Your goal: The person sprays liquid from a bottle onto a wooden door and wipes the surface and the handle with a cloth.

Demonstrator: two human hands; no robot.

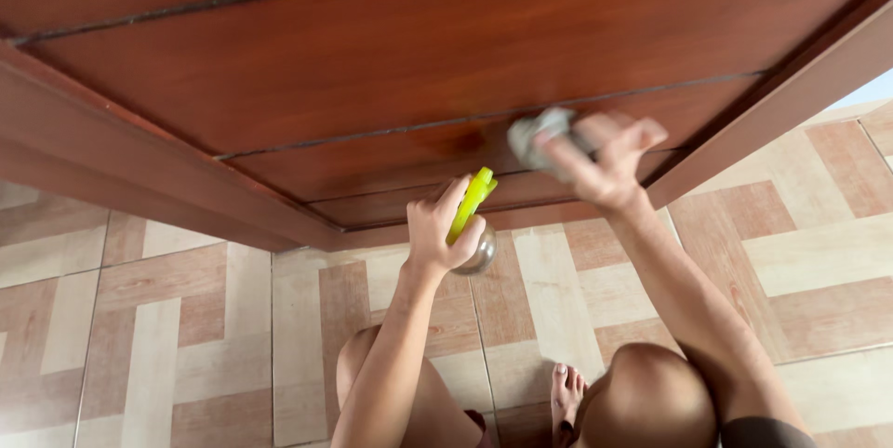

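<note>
My left hand (435, 225) is closed around a spray bottle (472, 215) with a bright yellow-green top and a rounded silvery body, held up in front of a reddish-brown wooden door (391, 48). My right hand (609, 164) presses a crumpled grey cloth (538, 134) against the lower panel of the door, and the hand is blurred by motion. The bottle's top points toward the door near the cloth. Both my forearms reach up from below, and my knees and one bare foot (566, 392) show at the bottom.
The door has grooved horizontal panels and a wooden frame (791, 94) on the right. Below is a tiled floor (167, 318) in beige and pinkish-brown rectangles. A strip of daylight shows at the far right edge.
</note>
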